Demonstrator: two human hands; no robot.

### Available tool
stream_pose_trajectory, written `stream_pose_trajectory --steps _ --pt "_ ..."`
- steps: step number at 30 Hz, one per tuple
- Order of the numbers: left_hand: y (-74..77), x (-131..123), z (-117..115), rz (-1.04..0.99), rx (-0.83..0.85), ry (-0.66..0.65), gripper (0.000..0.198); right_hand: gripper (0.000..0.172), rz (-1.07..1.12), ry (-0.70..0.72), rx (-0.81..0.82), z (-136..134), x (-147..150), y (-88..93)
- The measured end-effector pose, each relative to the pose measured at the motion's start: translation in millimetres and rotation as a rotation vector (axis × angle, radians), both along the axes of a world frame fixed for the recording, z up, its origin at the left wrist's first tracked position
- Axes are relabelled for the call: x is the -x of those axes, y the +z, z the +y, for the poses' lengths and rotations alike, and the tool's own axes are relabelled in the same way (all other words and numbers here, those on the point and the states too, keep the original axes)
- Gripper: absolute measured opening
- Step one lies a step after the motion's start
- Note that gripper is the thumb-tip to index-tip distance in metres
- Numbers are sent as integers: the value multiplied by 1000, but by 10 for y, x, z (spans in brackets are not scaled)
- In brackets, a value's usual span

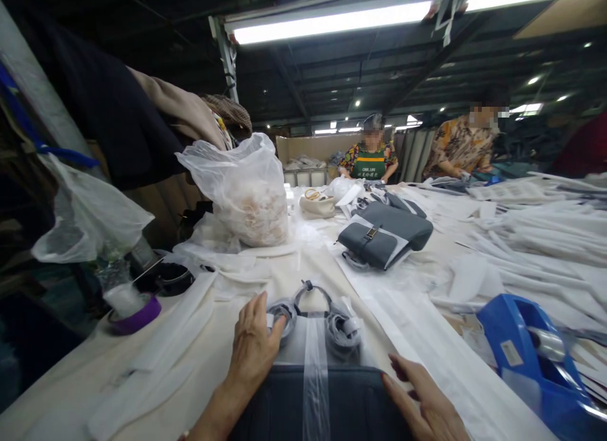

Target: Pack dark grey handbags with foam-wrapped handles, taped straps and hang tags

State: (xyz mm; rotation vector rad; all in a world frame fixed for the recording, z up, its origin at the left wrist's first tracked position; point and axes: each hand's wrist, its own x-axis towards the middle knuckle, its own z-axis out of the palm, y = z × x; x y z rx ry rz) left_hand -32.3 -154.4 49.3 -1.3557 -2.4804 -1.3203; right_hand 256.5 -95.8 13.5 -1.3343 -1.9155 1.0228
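A dark grey handbag (332,403) lies on the table right in front of me, with a clear tape strip (315,371) running down its middle. Its handle (310,292) and strap ends are wrapped in clear plastic. My left hand (251,349) rests flat on the bag's top left corner, fingers stretched toward a wrapped strap end (279,314). My right hand (422,400) lies on the bag's right edge with fingers extended and holds nothing.
A blue tape dispenser (540,359) stands at the right. Grey handbags (384,232) lie mid-table, beside a filled plastic bag (246,194). White paper strips (535,245) cover the right side. A bottle in a purple tape roll (128,302) is left. Two people work at the far end.
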Motion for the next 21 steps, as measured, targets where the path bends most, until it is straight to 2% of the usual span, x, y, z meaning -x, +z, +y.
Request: stream_pose_trajectory --steps 2,4,6,9,12,16,21 --pt "20 -257 75 248 -30 -108 37 55 -11 24 27 239 192 147" --pt "45 -569 176 353 25 -276 31 52 -4 50 70 488 431 264" --pt "70 -871 296 328 179 -404 34 44 -1 111 130 718 666 337" --pt "70 -1158 458 213 381 -399 55 33 14 199 244 983 912 380" --pt "3 -1189 523 134 418 -382 68 24 52 317 391 1135 999 403" --pt "-66 -1071 472 124 332 -471 58 16 86 423 517 1221 1015 435" --pt "61 -1034 431 157 453 -543 55 18 56 467 539 1269 1097 402"
